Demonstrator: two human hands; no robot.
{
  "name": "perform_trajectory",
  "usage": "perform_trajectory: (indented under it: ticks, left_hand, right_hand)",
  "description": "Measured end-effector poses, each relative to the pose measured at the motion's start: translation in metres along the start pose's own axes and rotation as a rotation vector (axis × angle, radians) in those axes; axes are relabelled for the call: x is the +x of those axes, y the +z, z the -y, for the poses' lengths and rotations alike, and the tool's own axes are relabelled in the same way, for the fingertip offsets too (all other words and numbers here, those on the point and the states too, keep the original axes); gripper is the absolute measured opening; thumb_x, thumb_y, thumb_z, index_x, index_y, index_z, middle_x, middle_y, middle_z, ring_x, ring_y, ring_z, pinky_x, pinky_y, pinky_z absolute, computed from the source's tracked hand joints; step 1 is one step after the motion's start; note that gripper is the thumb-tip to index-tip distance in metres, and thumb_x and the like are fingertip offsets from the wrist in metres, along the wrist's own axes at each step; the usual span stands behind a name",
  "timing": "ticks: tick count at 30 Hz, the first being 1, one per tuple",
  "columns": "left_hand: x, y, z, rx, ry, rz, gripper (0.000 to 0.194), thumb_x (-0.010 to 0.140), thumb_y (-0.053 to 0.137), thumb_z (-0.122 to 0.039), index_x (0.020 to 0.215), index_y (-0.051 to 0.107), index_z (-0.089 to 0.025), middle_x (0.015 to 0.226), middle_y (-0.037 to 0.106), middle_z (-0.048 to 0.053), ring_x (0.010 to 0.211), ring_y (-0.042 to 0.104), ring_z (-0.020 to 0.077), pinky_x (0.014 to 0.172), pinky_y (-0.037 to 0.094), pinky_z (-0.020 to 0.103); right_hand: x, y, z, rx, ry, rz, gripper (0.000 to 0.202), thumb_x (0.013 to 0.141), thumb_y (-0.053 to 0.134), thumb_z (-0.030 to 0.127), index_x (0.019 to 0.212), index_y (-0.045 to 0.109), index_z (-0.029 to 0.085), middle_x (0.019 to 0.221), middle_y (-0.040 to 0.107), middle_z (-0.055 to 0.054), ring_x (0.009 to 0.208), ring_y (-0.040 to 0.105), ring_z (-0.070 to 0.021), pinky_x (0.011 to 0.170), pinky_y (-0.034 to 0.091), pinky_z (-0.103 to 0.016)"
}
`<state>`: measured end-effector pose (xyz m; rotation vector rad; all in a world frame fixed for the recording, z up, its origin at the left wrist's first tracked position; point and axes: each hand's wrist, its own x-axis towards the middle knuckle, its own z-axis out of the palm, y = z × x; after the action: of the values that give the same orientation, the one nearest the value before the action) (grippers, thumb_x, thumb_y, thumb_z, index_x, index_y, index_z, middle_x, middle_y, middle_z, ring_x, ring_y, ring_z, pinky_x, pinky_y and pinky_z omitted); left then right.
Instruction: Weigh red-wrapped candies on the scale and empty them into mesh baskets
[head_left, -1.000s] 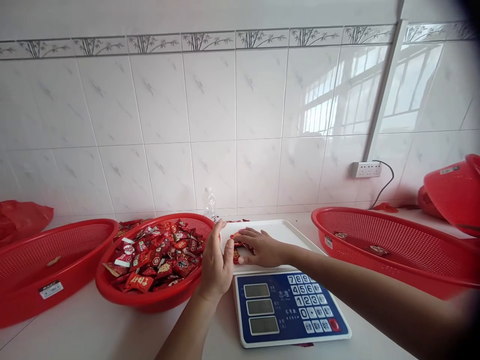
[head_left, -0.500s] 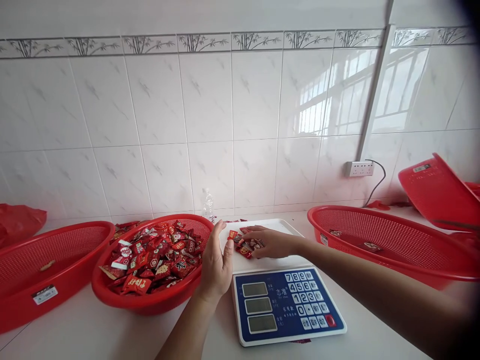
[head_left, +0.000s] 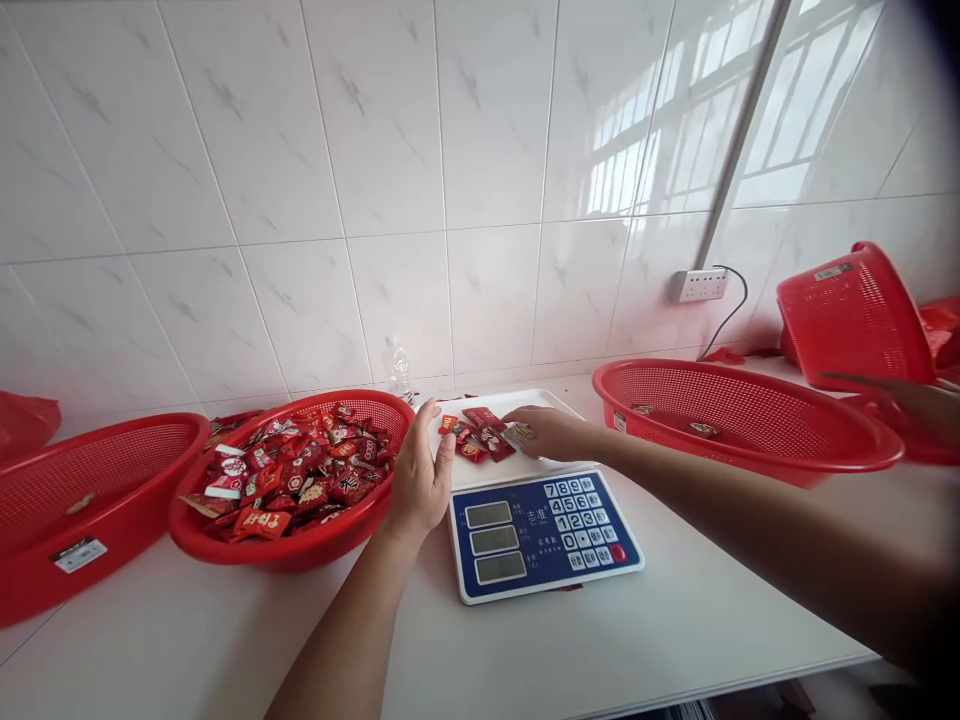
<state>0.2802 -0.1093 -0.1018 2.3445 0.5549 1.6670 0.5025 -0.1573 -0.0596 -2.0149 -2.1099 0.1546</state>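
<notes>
In the view from my head, I think of a clock lying on the table, with the scale's white tray [head_left: 487, 472] in the middle and the wall [head_left: 495, 270] at twelve o'clock. Small red packets [head_left: 474, 450] lie on the tray in a loose heap, a bit toward nine o'clock. My left hand [head_left: 416, 485] is at about eight o'clock, by the tray's edge, with its thumb spread wide from the other fingers. I see nothing in it. My right hand [head_left: 559, 435] is at three o'clock from the heap. Its fingers bend down by a pale packet [head_left: 519, 434], and I cannot tell if they pinch it or only touch it.

Half a second ago my right hand lay over more of the heap. Now it is more toward three o'clock and more packets show, so I think they are easier to see and spread out. My head tips lower too, so more table shows.

The scale's blue panel [head_left: 544, 535] is at six o'clock. A red basket [head_left: 289, 558] full of packets is at nine o'clock, just past my left hand. A long basket [head_left: 750, 460] is at three o'clock. A clear bottle [head_left: 399, 370] stands between ten and eleven.
</notes>
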Motion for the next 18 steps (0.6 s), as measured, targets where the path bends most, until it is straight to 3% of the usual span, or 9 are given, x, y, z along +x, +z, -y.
perform_trajectory:
  ticks: [3,7,14,18]
  left_hand:
    - [0.0,0.001,0.001,0.015,0.014,-0.001,0.043,0.094,0.037,-0.03,0.134,0.03,-0.016,0.128,0.05,0.016,0.12,0.046,0.0216,0.099,0.04,0.042]
    - [0.001,0.001,0.002,0.03,0.022,-0.008,0.043,0.094,0.037,-0.03,0.134,0.03,-0.017,0.126,0.051,0.016,0.119,0.048,0.0216,0.098,0.041,0.042]
    - [0.002,0.003,0.002,0.02,0.033,0.009,0.044,0.094,0.037,-0.03,0.134,0.029,-0.015,0.126,0.05,0.017,0.118,0.048,0.0213,0.098,0.04,0.042]
    - [0.002,0.004,0.001,0.016,0.013,0.046,0.043,0.094,0.036,-0.03,0.134,0.029,-0.016,0.127,0.05,0.016,0.119,0.047,0.0216,0.098,0.04,0.043]
  right_hand:
    - [0.001,0.0,-0.002,0.009,0.014,-0.069,0.053,0.069,0.051,0.014,0.121,0.055,0.022,0.123,0.059,-0.007,0.112,0.052,-0.0242,0.088,0.042,-0.033]
    - [0.003,-0.004,0.002,0.036,0.055,-0.176,0.049,0.07,0.05,0.016,0.119,0.056,0.02,0.118,0.062,-0.009,0.104,0.056,-0.0252,0.082,0.043,-0.034]
    - [0.009,-0.016,0.038,0.134,0.023,-0.268,0.042,0.077,0.052,0.021,0.118,0.056,0.018,0.114,0.063,-0.01,0.098,0.058,-0.0216,0.079,0.044,-0.031]
    - [0.018,-0.017,0.054,0.202,-0.036,-0.268,0.042,0.085,0.047,0.028,0.126,0.048,0.018,0.124,0.057,-0.008,0.103,0.056,-0.0175,0.082,0.044,-0.026]
